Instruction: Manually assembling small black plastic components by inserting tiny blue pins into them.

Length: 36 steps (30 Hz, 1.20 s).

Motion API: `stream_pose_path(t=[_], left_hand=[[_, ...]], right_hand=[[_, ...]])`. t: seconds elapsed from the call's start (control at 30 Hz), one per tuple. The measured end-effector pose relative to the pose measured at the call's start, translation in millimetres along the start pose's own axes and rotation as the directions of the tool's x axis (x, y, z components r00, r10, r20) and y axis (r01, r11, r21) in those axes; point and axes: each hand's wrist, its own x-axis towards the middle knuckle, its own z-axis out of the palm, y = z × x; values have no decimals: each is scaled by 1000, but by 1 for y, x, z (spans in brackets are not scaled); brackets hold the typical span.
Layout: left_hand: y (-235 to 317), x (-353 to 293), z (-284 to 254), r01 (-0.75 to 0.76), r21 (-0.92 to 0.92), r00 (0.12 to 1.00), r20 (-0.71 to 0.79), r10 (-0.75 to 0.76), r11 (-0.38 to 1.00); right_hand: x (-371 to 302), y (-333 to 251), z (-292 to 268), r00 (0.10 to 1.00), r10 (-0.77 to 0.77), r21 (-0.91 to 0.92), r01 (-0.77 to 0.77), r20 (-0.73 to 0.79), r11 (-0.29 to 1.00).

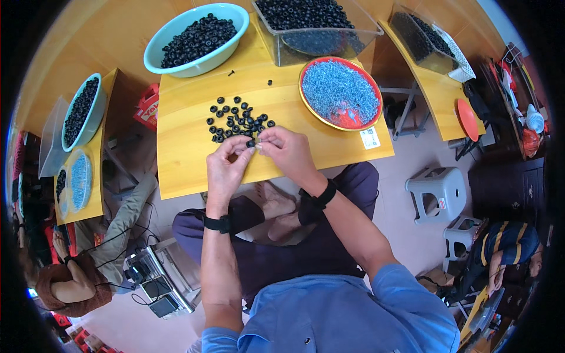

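Note:
Over the near edge of the yellow table (188, 159), both my hands meet in front of me. My left hand (225, 170) pinches a small black round piece (251, 143) between thumb and fingertips. Close against it, my right hand (288, 153) has its thumb and fingers pressed together at the same piece; whatever tiny part it grips is too small to make out. Just beyond my fingers lies a loose spread of black ring-shaped pieces (236, 119). To the right, a red plate (347, 116) carries a heap of small bluish metal pieces (338, 85).
A light teal basin (203, 69) and a clear plastic bin (300, 57), both full of black pieces, stand at the table's far side. Side tables hold similar containers. A grey stool (438, 191) is to the right. Other people sit at left (76, 282) and right (509, 247).

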Motion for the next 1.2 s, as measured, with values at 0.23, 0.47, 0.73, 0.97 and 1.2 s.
stream_pose_path(t=[0.23,0.47,0.73,0.97,1.2], left_hand=[[2,-4,7,-45,108,998,-31,49,993],[4,-3,6,-92,225,992,-59,108,970],[3,-3,10,-168,293,981,-42,188,941],[6,-2,9,-252,409,963,14,270,877],[10,-4,8,-278,390,956,27,291,878]], right_hand=[[-6,5,-1,998,57,125,-56,-4,991],[-6,0,-1,999,31,47,-31,-6,998],[-9,3,3,994,-97,52,99,-44,994],[-9,-7,-1,984,-172,-80,168,-36,982],[-5,-25,-2,954,-290,-354,297,75,887]])
